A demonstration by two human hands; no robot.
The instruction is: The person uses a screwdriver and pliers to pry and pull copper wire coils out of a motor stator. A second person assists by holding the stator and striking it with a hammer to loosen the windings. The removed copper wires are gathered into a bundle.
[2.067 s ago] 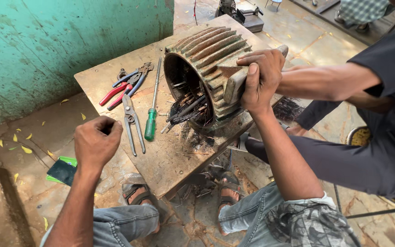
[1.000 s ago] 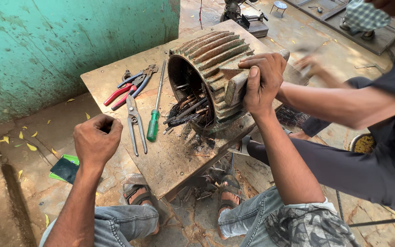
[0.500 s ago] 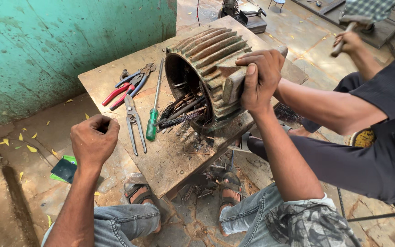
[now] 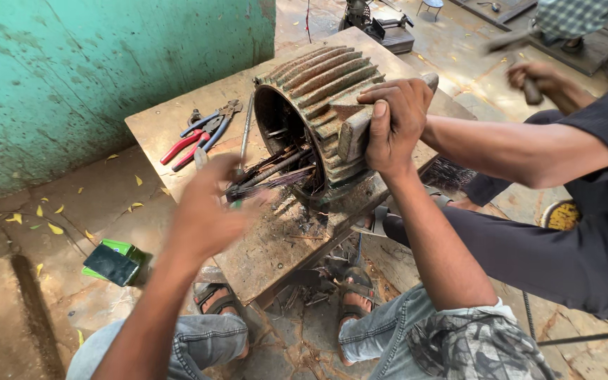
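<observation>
**Bracing the motor housing while the wires are reached for**

The right hand (image 4: 397, 123) is clamped around a worn wooden block (image 4: 355, 132) pressed against the ribbed side of the motor housing (image 4: 318, 116), fingers curled tight over its top. The left hand (image 4: 205, 211) is blurred in front of the housing's open mouth, near the burnt copper windings (image 4: 276, 172) that spill out of it; whether its fingers are spread or closed I cannot tell, and it seems to hold nothing.

To do this step well, I judge that the right hand should keep firm downward pressure on the block so the round housing cannot roll on the bench, while the left takes the wires close to the mouth, clear of the sharp rim. A co-worker's arm (image 4: 515, 148) also reaches across to the housing, so both people need to keep fingers out of each other's way.

The housing is a rusty, finned iron cylinder lying on its side near the middle of a stained wooden workbench (image 4: 177, 123), open end facing left. Its windings look dark, scorched and tangled. Beside it lie red-handled pliers (image 4: 181, 146), blue-handled pliers (image 4: 212, 127) and a screwdriver (image 4: 246, 130).
</observation>
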